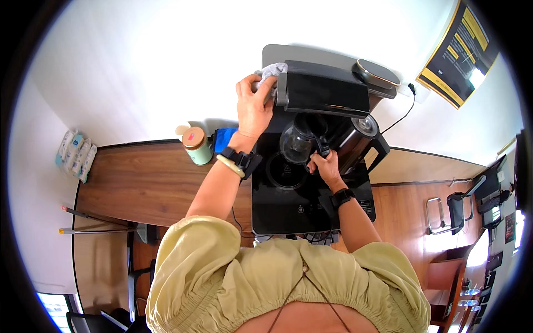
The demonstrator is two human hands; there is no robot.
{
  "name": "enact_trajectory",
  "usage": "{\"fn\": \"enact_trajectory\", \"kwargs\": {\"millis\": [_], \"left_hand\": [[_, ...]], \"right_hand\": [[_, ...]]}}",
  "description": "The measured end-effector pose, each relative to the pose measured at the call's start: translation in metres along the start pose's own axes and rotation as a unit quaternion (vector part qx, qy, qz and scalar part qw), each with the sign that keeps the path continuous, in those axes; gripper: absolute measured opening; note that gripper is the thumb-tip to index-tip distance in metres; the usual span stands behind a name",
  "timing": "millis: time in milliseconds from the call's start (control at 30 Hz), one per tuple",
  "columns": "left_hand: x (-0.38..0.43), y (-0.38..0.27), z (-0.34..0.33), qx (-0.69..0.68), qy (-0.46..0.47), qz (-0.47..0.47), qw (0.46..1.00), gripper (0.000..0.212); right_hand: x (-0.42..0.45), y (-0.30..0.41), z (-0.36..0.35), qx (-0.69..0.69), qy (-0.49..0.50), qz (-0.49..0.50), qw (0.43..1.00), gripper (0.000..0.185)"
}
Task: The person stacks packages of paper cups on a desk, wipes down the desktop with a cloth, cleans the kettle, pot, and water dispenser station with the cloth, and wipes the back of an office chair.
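Observation:
My left hand [256, 102] grips a light grey cloth [275, 70] against the left end of the black upper housing [329, 89] of a tea-bar appliance. In my right hand [327, 166] is the black handle of a clear glass kettle [296, 143], which is tilted over the black glossy top [287, 216] near a round heating base [287, 170]. Whether the kettle touches the surface I cannot tell. Just right of it stands a dark metal kettle [354, 139] with a black handle and a clear-centred lid.
Left of the appliance, a wooden cabinet top [145, 183] holds a mint-green canister [198, 147] and a blue item [226, 139]. Wipes packs [77, 154] are at the far left. A black cord [402, 114] runs to a wall socket. A chair [456, 212] stands right.

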State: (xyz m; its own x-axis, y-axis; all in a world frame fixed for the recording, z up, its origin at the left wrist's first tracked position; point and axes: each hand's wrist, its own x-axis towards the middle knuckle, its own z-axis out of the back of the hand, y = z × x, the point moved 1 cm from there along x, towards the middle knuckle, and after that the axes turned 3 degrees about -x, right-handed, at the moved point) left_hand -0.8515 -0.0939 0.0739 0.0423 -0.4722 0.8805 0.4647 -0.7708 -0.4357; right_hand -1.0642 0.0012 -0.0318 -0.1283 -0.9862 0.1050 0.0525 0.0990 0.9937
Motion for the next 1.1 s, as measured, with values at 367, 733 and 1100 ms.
{"fn": "enact_trajectory", "kwargs": {"millis": [367, 733, 1100], "left_hand": [[0.074, -0.024, 0.039, 0.259, 0.268, -0.137, 0.918, 0.055], [0.085, -0.004, 0.069, 0.111, 0.331, -0.041, 0.936, 0.053], [0.181, -0.042, -0.038, 0.227, 0.551, -0.050, 0.802, 0.052]], "right_hand": [[0.007, 0.004, -0.001, -0.015, 0.032, -0.007, 0.999, 0.017], [0.007, 0.003, 0.002, -0.029, 0.021, -0.004, 0.999, 0.017], [0.009, -0.002, 0.003, -0.040, 0.025, 0.018, 0.999, 0.019]]}}
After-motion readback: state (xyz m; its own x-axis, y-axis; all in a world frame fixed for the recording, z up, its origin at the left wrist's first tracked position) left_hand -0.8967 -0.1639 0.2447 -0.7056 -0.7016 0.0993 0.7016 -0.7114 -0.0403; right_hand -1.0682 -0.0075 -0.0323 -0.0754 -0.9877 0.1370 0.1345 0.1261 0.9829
